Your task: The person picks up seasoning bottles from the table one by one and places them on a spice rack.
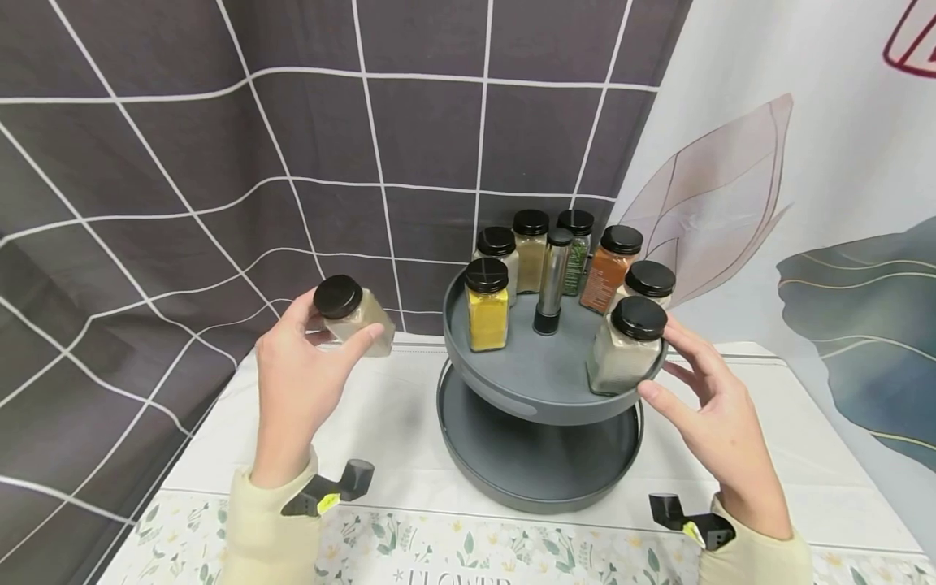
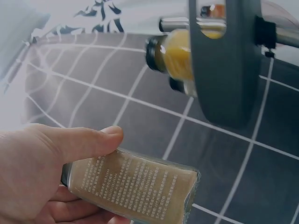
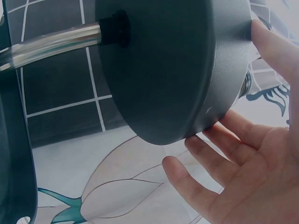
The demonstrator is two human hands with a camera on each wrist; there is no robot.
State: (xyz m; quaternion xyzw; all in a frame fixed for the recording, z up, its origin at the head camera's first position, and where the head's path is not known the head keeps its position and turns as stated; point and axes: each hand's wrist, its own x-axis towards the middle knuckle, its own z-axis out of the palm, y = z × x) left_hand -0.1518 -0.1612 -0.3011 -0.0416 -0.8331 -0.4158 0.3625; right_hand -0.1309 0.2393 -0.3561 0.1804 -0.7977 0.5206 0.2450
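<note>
My left hand [image 1: 303,370] holds a square glass spice jar [image 1: 366,321] with a black lid in the air, left of a grey two-tier turntable. The jar is tilted; in the left wrist view its beige contents and printed label [image 2: 135,186] show, with the thumb along one side. My right hand [image 1: 720,410] touches the outer rim of the upper tier [image 1: 504,398] at the right, thumb toward the front and fingers spread along the wall. Beside those fingers, a jar of pale powder [image 1: 617,357] stands on that tier. A yellow spice jar [image 1: 487,313] stands at its left.
Several more black-lidded jars, including an orange-brown one [image 1: 607,272] and a green one [image 1: 578,256], ring the metal post [image 1: 553,276]. Below is the lower tier [image 1: 541,467]. A dark grid-patterned curtain [image 1: 424,130] hangs behind the white tabletop [image 1: 395,431].
</note>
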